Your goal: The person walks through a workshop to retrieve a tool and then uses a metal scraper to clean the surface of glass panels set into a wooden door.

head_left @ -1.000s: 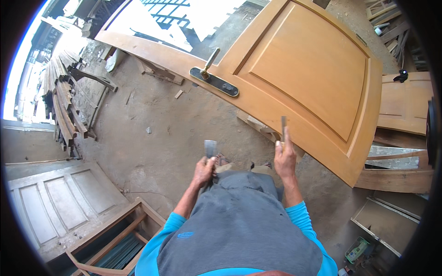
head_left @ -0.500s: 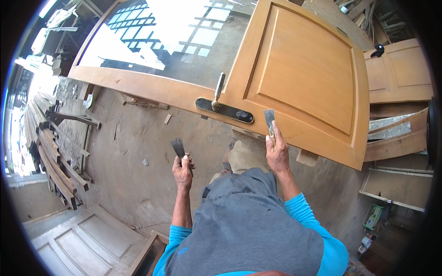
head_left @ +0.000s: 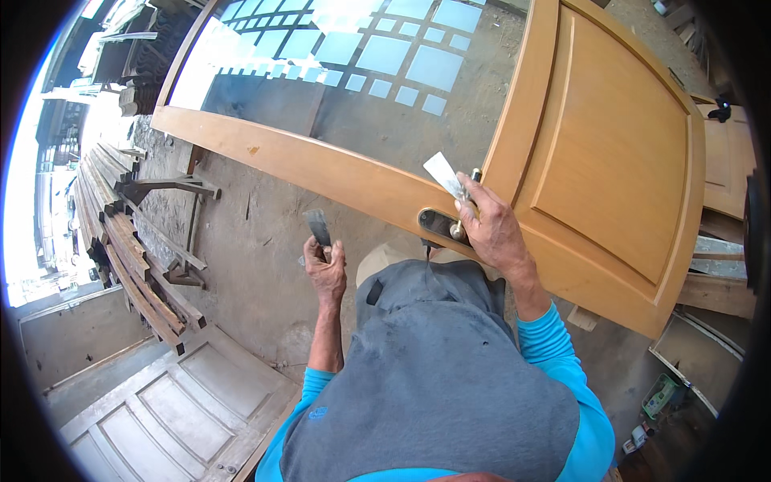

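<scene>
My left hand (head_left: 327, 269) is closed around a putty knife (head_left: 319, 227) with a dark, wide blade pointing away from me, held over the floor short of the door. In my right hand (head_left: 494, 229) is a second putty knife (head_left: 441, 173); its blade catches the light and looks white. That hand is over the lever handle (head_left: 458, 231) and hides part of its black, gold-edged plate (head_left: 434, 218); whether it touches the handle I cannot tell. The orange-brown wooden door (head_left: 337, 170) lies flat before me, with a glass pane (head_left: 345, 112) at left and a raised wood panel (head_left: 614, 153) at right.
Long wooden planks (head_left: 132, 273) are stacked at the left beside a trestle (head_left: 173, 186). A pale panelled door (head_left: 185, 402) lies at the lower left. Another wooden door (head_left: 731, 153) and boards (head_left: 719, 281) stand at the right, above a green object (head_left: 660, 395) on the floor.
My right hand has moved from the wood panel's near edge to the lever handle, its putty knife now tilted left over the door. The view has shifted; my left hand still holds its knife.
</scene>
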A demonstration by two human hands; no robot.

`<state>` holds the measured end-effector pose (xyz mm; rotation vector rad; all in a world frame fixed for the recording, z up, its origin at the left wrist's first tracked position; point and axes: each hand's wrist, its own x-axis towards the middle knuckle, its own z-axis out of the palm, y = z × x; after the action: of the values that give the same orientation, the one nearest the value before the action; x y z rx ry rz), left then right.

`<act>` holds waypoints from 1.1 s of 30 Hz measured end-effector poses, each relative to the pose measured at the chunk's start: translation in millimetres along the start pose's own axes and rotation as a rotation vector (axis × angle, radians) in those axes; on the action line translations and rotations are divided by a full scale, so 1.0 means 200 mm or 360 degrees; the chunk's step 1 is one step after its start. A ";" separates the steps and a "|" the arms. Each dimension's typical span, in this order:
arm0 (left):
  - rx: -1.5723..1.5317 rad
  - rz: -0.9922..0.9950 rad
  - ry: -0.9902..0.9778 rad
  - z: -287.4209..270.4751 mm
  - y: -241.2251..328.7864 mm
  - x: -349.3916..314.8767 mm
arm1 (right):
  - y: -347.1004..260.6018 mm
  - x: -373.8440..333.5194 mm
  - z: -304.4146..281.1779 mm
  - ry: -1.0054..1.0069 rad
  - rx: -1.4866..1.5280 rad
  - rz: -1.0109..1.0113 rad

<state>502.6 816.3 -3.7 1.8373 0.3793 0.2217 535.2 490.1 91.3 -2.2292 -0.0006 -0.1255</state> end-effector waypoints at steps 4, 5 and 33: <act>0.0428 0.0161 -0.0099 -0.12 -0.02 0.31 | -0.06 0.13 0.04 0.0019 -0.0032 0.0017; 0.0455 0.0216 -0.0155 -0.13 0.01 0.41 | -0.07 0.15 0.06 -0.0014 -0.0109 0.0049; 0.0768 0.0942 -0.0808 0.11 0.38 1.72 | -0.25 0.61 0.45 -0.0060 -0.0876 0.1157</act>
<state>840.8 904.2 47.6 2.3591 -0.5188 0.0564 663.1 586.9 86.0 -2.6175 0.9081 0.3543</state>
